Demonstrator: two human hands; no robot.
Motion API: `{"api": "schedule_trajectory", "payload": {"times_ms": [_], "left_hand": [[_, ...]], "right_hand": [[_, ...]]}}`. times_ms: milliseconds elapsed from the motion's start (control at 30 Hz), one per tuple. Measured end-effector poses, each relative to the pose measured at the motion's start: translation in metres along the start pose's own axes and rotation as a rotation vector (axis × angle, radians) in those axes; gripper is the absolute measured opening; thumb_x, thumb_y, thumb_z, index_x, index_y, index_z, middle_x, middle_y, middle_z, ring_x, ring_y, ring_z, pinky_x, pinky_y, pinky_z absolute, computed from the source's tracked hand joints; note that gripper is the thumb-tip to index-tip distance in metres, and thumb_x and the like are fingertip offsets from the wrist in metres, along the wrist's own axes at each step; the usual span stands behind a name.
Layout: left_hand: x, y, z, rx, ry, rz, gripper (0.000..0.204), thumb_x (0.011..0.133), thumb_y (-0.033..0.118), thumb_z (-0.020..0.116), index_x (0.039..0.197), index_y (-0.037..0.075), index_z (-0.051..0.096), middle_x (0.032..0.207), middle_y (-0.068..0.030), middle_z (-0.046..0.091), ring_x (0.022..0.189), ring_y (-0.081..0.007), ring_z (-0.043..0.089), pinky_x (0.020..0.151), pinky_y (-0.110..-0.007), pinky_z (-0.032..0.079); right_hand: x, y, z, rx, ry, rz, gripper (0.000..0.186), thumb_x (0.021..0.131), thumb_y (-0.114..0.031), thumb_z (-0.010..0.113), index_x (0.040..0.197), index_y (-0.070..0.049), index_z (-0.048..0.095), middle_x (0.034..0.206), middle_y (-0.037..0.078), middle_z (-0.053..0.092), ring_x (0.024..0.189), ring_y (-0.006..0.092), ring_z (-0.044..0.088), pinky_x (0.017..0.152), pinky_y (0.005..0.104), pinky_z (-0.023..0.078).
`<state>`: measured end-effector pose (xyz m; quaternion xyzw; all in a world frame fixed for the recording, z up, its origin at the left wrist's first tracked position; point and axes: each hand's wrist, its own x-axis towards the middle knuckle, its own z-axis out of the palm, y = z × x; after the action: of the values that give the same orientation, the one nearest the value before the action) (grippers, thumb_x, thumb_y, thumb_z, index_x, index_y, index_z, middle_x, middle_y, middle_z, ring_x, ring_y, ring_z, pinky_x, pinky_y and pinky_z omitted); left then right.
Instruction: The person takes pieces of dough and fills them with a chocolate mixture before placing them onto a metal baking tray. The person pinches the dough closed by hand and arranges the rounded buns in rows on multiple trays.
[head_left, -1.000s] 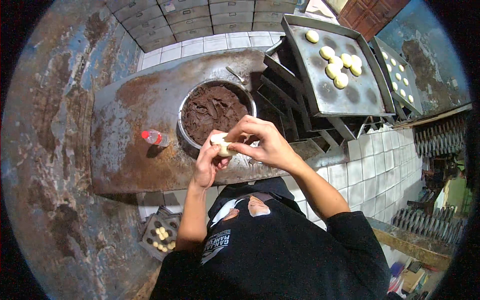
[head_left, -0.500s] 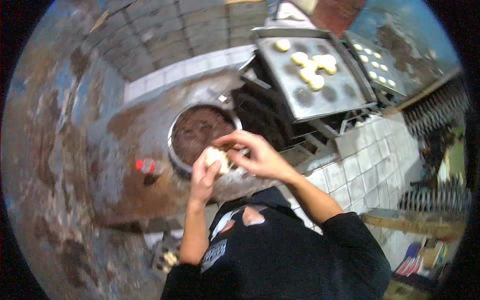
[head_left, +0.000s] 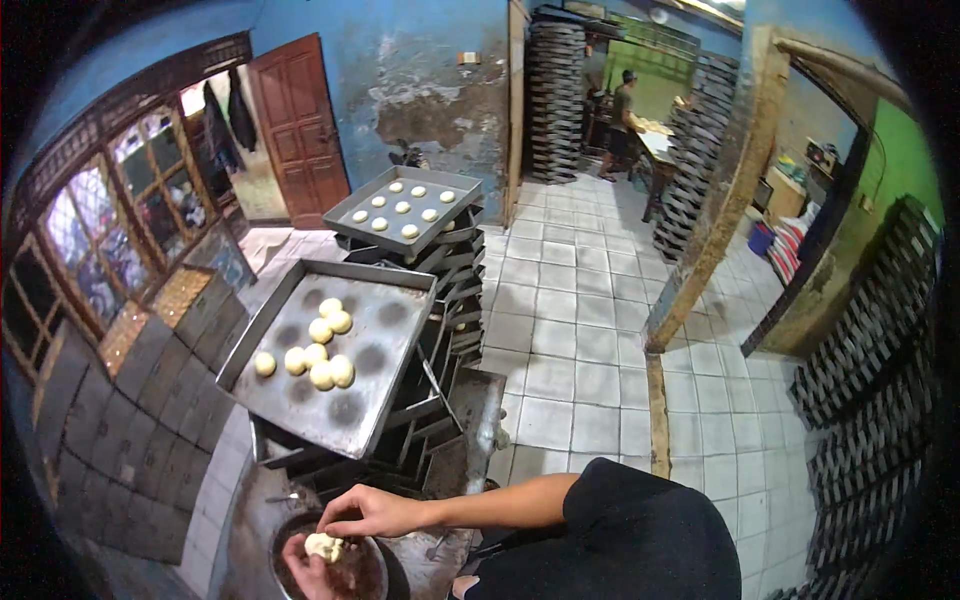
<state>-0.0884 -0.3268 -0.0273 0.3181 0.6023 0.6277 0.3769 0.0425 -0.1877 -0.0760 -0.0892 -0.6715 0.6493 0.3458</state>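
Note:
At the bottom left, my left hand (head_left: 308,572) is closed around a pale, flattened piece of dough (head_left: 323,546). My right hand (head_left: 375,512) reaches in from the right, its fingers bent and pinching at the dough's upper edge; the exact contact of the fingertips is hard to see. Directly below both hands is a round metal pan (head_left: 277,560) holding a dark brown crumbly filling (head_left: 362,578). Beyond it, a large metal baking tray (head_left: 390,345) carries several round dough balls (head_left: 322,330), most of them clustered together and one lying apart.
Stacked dark trays (head_left: 425,400) support the baking tray. A second tray (head_left: 345,215) with spaced dough balls stands behind. Tall tray stacks (head_left: 557,100) flank a doorway, where another person (head_left: 622,120) stands by a table. More trays (head_left: 880,310) line the right wall; white tiled floor (head_left: 545,360) lies between.
My view has swung up and to the right, so the room now shows and my hands sit lower left. The dough is still in my left hand, with my right hand at it.

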Motion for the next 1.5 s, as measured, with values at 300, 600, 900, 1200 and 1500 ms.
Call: {"api": "schedule_trajectory", "payload": {"times_ms": [300, 600, 900, 1200, 1500], "left_hand": [[0.058, 0.006, 0.036, 0.357, 0.018, 0.614, 0.021, 0.093, 0.003, 0.08, 0.106, -0.001, 0.064, 0.103, -0.0129, 0.069, 0.088, -0.019, 0.066, 0.078, -0.031, 0.056], [0.099, 0.029, 0.096, -0.075, -0.373, 0.507, 0.061, 0.088, 0.04, 0.084, 0.131, 0.006, 0.056, 0.115, -0.0136, 0.063, 0.097, -0.0256, 0.065, 0.106, -0.054, 0.049], [0.146, 0.008, 0.169, -0.099, -0.171, 0.717, 0.053, 0.077, 0.027, 0.077, 0.109, 0.008, 0.04, 0.079, 0.0011, 0.059, 0.087, -0.0232, 0.062, 0.121, -0.056, 0.034], [0.149, -0.002, 0.266, -0.133, -0.075, 0.66, 0.062, 0.074, 0.021, 0.085, 0.11, 0.014, 0.035, 0.062, 0.0034, 0.055, 0.08, -0.0211, 0.073, 0.121, -0.059, 0.035], [0.169, -0.067, 0.182, 0.735, 0.358, 0.596, 0.061, 0.076, 0.007, 0.089, 0.121, 0.005, 0.047, 0.109, -0.0104, 0.056, 0.084, -0.0259, 0.065, 0.077, -0.036, 0.055]], "right_hand": [[0.013, 0.013, -0.021, 0.991, -0.093, 0.468, 0.027, 0.105, -0.027, 0.068, 0.126, -0.011, 0.062, 0.103, -0.005, 0.067, 0.086, 0.0028, 0.064, 0.074, 0.0245, 0.056], [0.032, -0.011, -0.07, 0.894, -0.266, 0.008, 0.067, 0.094, -0.011, 0.078, 0.154, -0.008, 0.048, 0.137, -0.003, 0.062, 0.128, 0.0092, 0.057, 0.11, 0.0275, 0.044], [0.066, -0.043, -0.159, 0.353, -0.099, -0.162, 0.027, 0.092, -0.007, 0.079, 0.115, 0.005, 0.071, 0.096, -0.002, 0.069, 0.094, 0.0085, 0.06, 0.089, 0.0289, 0.051], [0.052, -0.023, -0.228, 0.001, 0.045, -0.259, 0.029, 0.081, -0.014, 0.084, 0.103, 0.002, 0.075, 0.076, 0.015, 0.071, 0.062, 0.025, 0.07, 0.063, 0.0323, 0.053], [0.129, -0.052, -0.272, -0.182, -0.563, 0.136, 0.049, 0.082, -0.014, 0.09, 0.126, -0.001, 0.071, 0.12, 0.014, 0.074, 0.104, 0.026, 0.074, 0.089, 0.0373, 0.059]]}}
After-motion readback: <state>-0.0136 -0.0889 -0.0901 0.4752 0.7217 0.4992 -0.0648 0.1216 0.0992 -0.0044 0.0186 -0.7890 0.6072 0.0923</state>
